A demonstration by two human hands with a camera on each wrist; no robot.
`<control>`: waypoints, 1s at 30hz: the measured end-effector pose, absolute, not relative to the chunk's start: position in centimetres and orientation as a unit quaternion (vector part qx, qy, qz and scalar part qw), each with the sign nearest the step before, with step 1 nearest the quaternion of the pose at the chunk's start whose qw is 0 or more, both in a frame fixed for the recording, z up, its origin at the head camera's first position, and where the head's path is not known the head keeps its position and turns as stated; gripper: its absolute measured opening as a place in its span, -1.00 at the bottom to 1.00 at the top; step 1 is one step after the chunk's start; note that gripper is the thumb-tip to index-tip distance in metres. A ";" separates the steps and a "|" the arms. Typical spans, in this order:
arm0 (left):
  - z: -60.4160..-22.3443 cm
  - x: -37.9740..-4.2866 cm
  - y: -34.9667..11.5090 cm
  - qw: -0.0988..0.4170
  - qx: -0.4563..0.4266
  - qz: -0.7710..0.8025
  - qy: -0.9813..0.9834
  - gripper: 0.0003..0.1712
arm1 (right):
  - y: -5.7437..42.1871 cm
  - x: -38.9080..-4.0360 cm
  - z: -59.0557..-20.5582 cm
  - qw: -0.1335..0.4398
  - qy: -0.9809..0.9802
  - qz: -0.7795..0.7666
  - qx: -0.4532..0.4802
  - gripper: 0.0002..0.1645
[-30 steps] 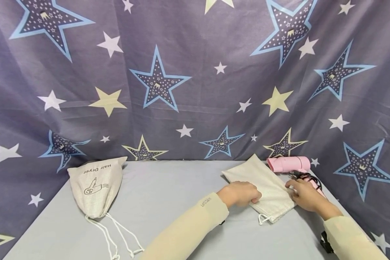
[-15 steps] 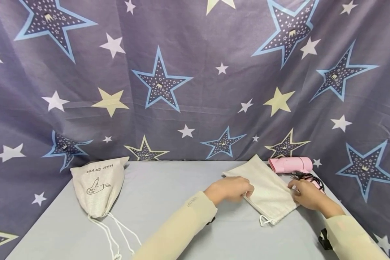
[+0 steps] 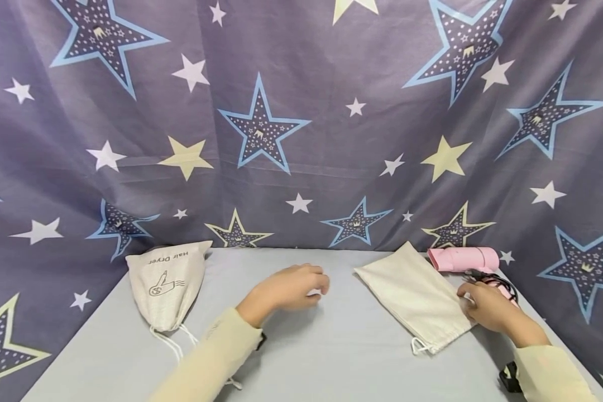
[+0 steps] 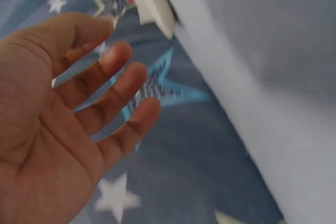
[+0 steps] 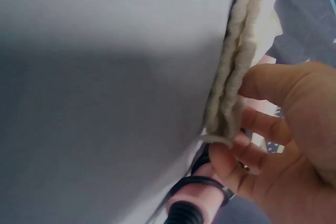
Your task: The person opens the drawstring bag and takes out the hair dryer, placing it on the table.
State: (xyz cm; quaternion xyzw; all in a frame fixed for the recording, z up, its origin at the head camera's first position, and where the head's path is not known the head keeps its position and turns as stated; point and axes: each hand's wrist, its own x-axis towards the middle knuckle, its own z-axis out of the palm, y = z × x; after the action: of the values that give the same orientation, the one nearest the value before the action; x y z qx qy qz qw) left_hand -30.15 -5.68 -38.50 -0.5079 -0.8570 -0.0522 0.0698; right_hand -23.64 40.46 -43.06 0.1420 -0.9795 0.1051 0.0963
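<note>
A flat cream drawstring bag (image 3: 417, 298) lies on the table at the right, its corded hem toward the front. My right hand (image 3: 492, 307) is at the bag's right edge. In the right wrist view its thumb touches the bag (image 5: 231, 72) near the hem's corner, the other fingers loosely bent beside it. My left hand (image 3: 291, 287) is over the middle of the table, holding nothing; the left wrist view shows its fingers (image 4: 118, 98) spread and slightly bent. Behind the right hand lies a pink hair dryer (image 3: 462, 259), its handle (image 5: 197, 198) wrapped by a black cord (image 3: 489, 277).
At the left lies a plump drawstring bag (image 3: 166, 287) printed "Hair Dryer", its white cords trailing forward past the left sleeve (image 3: 208, 352). A dark star-patterned cloth (image 3: 326, 145) hangs behind and beside the grey table (image 3: 331, 340).
My left hand has drawn away from the flat bag toward the left. The right hand stays at the bag's right edge. The whole scene has shifted slightly rightward in the head view.
</note>
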 end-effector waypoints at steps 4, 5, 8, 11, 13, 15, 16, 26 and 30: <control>-37.9 -29.7 -10.6 0.077 -0.485 -0.070 -0.868 -0.92 | 40.0 -23.5 -42.7 0.090 -0.984 0.079 0.133 -0.74; -37.8 -29.6 -11.9 0.079 -0.476 -0.074 -0.873 -0.91 | 39.9 -23.5 -42.6 0.082 -0.986 0.075 0.122 -0.75; -37.4 -29.4 -15.5 0.088 -0.437 -0.083 -0.892 -0.89 | 39.5 -23.5 -42.4 0.059 -0.992 0.065 0.088 -0.78; -37.1 -29.1 -18.6 0.095 -0.393 -0.090 -0.910 -0.89 | 39.4 -23.4 -42.2 0.039 -0.995 0.061 0.065 -0.77; -37.0 -28.8 -20.4 0.096 -0.367 -0.091 -0.921 -0.90 | 39.3 -23.4 -42.1 0.030 -0.996 0.064 0.062 -0.75; -37.0 -28.5 -21.9 0.090 -0.346 -0.091 -0.929 -0.90 | 39.3 -23.4 -42.2 0.022 -0.995 0.069 0.061 -0.71; -37.0 -28.4 -22.5 0.087 -0.336 -0.090 -0.933 -0.90 | 39.3 -23.4 -42.2 0.016 -0.995 0.072 0.061 -0.68; -37.0 -27.7 -25.4 0.025 -0.222 -0.074 -0.972 -0.74 | 39.6 -23.2 -42.5 -0.002 -0.994 0.087 0.067 -0.56; -37.0 -27.6 -26.0 -0.004 -0.170 -0.060 -0.984 -0.66 | 39.5 -23.2 -42.5 -0.010 -0.993 0.088 0.079 -0.55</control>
State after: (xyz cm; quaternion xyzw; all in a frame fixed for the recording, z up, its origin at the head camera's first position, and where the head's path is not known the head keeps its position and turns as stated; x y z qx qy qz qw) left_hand -27.62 -25.98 -37.01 -0.1699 -0.9836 -0.0605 -0.0039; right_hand -23.23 39.52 -42.50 0.0792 -0.9929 0.0878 -0.0101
